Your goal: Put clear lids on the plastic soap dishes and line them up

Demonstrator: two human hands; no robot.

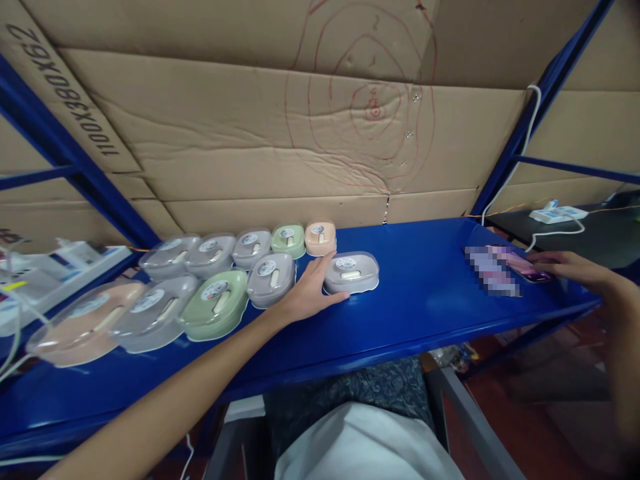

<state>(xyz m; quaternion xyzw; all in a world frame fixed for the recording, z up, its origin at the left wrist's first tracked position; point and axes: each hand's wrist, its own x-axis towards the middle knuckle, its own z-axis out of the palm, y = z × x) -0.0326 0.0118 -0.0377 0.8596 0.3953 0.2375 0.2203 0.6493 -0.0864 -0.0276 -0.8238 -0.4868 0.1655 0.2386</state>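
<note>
- A blue table [425, 293] runs across the middle of the frame, with cardboard [300, 133] behind it.
- The left hand [310, 290] lies flat at centre frame, fingers held loosely together and pointing up and right, thumb apart; the fingertips touch the left edge of a grey box [351, 272].
- The grey box is an oval lidded case lying flat just right of centre, its long axis running left to right across the frame.
- To its left, two rows of similar boxes [200, 287] in grey, green and pink stretch toward the lower left.
- The right hand [570, 267], at the right edge, rests fingers extended leftward on a phone [520, 265] lying flat on the table.
- A white power strip [557, 214] sits in the upper right.
</note>
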